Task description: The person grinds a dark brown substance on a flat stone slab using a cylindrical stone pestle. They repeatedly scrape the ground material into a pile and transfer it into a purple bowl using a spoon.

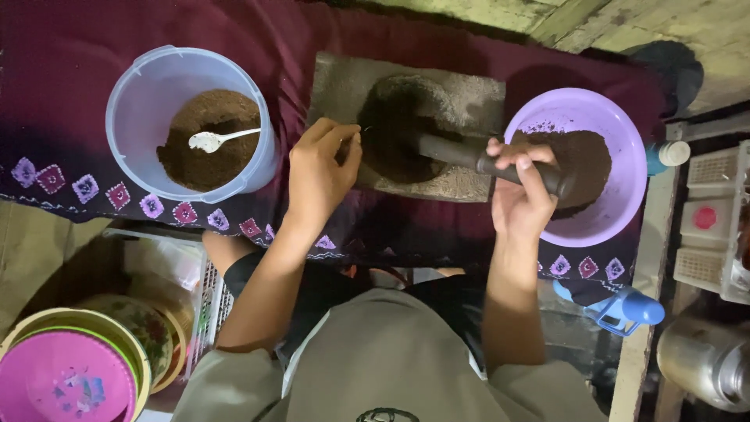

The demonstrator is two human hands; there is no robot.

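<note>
One clear tub [187,117] stands at the left on the maroon cloth [70,70], holding dark brown powder with one white spoon [219,140] lying in it, bowl end to the left. One purple bowl [594,125] stands at the right, also holding dark brown powder heaped toward its left side. Between them lies one grey stone slab [461,101], with a mound of the same dark powder [394,129] on its middle.

The right hand [519,191] has its fingers [512,150] clenched around one dark pestle [469,156], which lies tilted, its far end down in the powder on the slab and its near end over the rim of the purple bowl. The left hand [319,168] rests at the slab's left edge, fingers curled loosely with the tips pinched together at the edge of the powder; whether anything is held between them cannot be told.

Below the cloth, at lower left, a stack of round plates and bowls shows, the top one pink [66,383]. At the right are one white basket [715,219], one blue-capped bottle [625,309] and one metal pot [707,359]. A small bottle with a white cap [670,153] lies just right of the purple bowl.
</note>
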